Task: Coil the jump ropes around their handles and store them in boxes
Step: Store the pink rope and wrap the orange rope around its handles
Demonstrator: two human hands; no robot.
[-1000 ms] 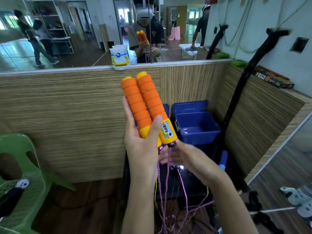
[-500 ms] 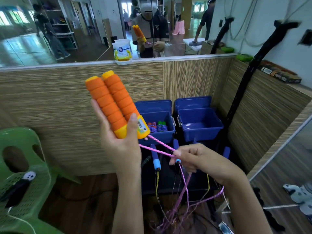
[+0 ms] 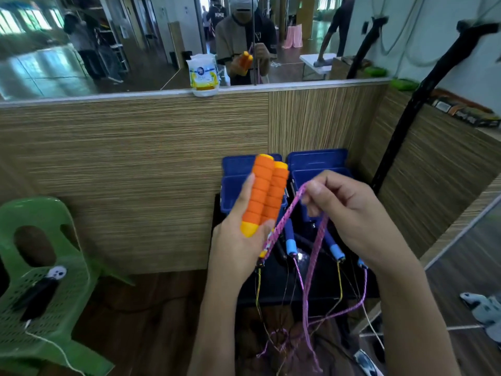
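A green chair (image 3: 54, 294) stands at eight o'clock. At centre the left hand (image 3: 238, 245) clasps both orange handles (image 3: 264, 194) upright. At three o'clock the right hand (image 3: 349, 210) pinches the purple rope (image 3: 287, 215), before two blue boxes (image 3: 317, 161).

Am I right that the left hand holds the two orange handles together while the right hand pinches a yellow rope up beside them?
Not quite: the rope pinched by the right hand is purple, not yellow, as the head view shows. The left hand does hold the two orange handles together.
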